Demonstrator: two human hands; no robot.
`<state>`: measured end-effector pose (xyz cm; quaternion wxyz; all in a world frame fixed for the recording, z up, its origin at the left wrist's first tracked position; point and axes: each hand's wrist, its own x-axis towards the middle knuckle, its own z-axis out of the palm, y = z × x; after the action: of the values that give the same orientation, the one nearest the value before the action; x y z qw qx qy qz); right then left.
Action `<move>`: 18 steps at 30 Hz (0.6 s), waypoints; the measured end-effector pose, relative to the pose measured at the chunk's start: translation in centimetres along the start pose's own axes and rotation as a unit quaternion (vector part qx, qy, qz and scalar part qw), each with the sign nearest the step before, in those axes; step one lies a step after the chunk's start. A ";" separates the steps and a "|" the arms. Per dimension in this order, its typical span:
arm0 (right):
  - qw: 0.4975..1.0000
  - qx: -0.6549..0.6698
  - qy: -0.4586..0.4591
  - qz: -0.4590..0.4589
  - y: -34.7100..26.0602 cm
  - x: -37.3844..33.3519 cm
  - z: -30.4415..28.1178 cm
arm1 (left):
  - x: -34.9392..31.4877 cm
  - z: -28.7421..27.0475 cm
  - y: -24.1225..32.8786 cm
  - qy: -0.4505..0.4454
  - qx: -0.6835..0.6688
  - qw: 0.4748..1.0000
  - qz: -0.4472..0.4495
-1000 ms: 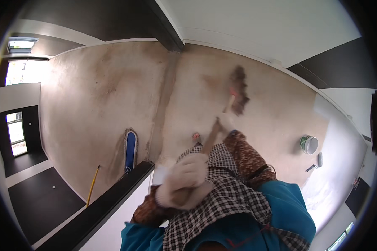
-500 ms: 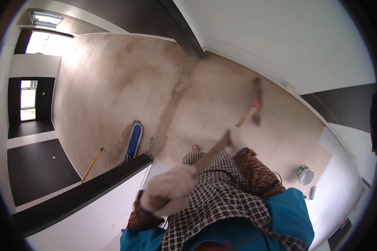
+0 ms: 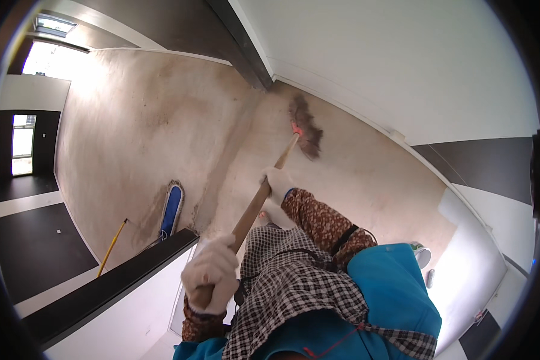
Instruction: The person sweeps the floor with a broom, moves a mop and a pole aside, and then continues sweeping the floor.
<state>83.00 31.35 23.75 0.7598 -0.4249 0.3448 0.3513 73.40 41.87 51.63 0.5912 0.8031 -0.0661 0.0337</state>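
A long-handled broom (image 3: 251, 207) slants away from me across the bare floor (image 3: 246, 157). My left hand (image 3: 212, 273), in a white glove, is wrapped round the butt end of its wooden handle. Farther along the shaft, my right hand (image 3: 277, 185), gloved too, is closed on it. The dark bristle head (image 3: 306, 127) with its red socket lies out on the floor toward the far wall and looks smeared by motion. The fingers of my right hand are partly hidden by the glove's angle and the handle.
At the left, a low wall with a black top (image 3: 111, 288) stands close to my left arm. Beyond it are a blue flat mop (image 3: 172, 209) and a yellow pole (image 3: 112, 247). A white bucket (image 3: 422, 255) stands on the right beside my sleeve. A white wall (image 3: 372, 72) bounds the far right.
The broom head has swept from right to left across the floor. My right hand has moved left and forward with the handle; my left hand has shifted slightly left. Both keep their hold.
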 end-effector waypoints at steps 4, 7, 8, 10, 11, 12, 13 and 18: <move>0.997 0.032 0.068 -0.022 -2.0 -5.3 1.9 | 0.8 -1.8 1.3 0.064 -0.057 0.995 0.056; 0.984 -0.043 0.082 -0.149 5.4 3.8 -8.5 | 2.1 -2.1 -0.3 0.109 0.076 0.939 -0.318; 0.986 0.005 0.150 -0.076 2.5 1.9 -5.8 | 0.9 -2.7 -4.2 0.087 -0.126 0.983 -0.104; 0.971 0.052 0.233 -0.014 -1.7 1.0 -4.5 | 1.3 -1.5 -7.9 0.112 -0.190 0.970 -0.101; 0.925 -0.325 0.152 -0.125 -0.8 3.9 -6.6 | 1.7 -1.2 -8.8 0.136 -0.263 0.949 -0.108; 0.732 -0.647 0.048 -0.209 1.3 7.0 -8.3 | 1.7 -1.7 -8.6 0.132 -0.267 0.948 -0.113; 0.793 -0.563 0.076 -0.221 4.6 11.8 -8.7 | 1.9 -2.3 -7.8 0.115 -0.223 0.958 -0.139; 0.919 -0.320 0.059 -0.223 6.2 19.2 1.3 | 1.4 -6.4 -9.5 0.183 -0.113 0.972 -0.093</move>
<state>88.04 39.58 5.95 0.6202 -0.7311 0.1541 0.2388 76.32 50.68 44.78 0.6805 0.7141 0.1150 0.1174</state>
